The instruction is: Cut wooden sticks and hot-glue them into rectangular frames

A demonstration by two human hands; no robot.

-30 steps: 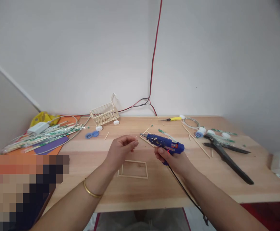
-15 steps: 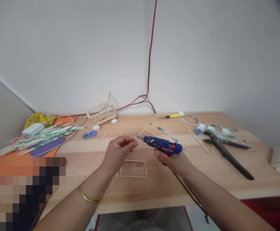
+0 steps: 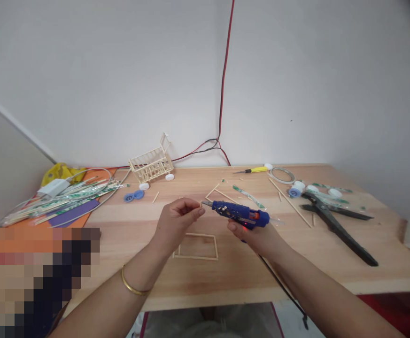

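Observation:
My right hand (image 3: 252,234) is wrapped round a blue glue gun (image 3: 235,212) whose metal nozzle points left. A small red light glows by its handle. In a pinch, my left hand (image 3: 180,218) holds a short wooden stick (image 3: 201,204), mostly hidden by the fingers; its end is at the nozzle tip. Whether nozzle and stick touch I cannot tell. Below my hands a rectangular frame of sticks (image 3: 216,246) lies flat on the wooden table (image 3: 187,281), its left part partly covered by my left wrist.
A small stick-built cart (image 3: 151,165) with white cap wheels stands at the back left. Blue caps (image 3: 134,195) and wrapped sticks (image 3: 85,193) lie near it. To the right are black-handled cutters (image 3: 338,227), a yellow craft knife (image 3: 257,169) and a tape roll (image 3: 282,175). A cord hangs from the glue gun.
The whole view has shifted slightly, so things appear a little further right. Both hands keep their grips, with the nozzle still at the stick's end.

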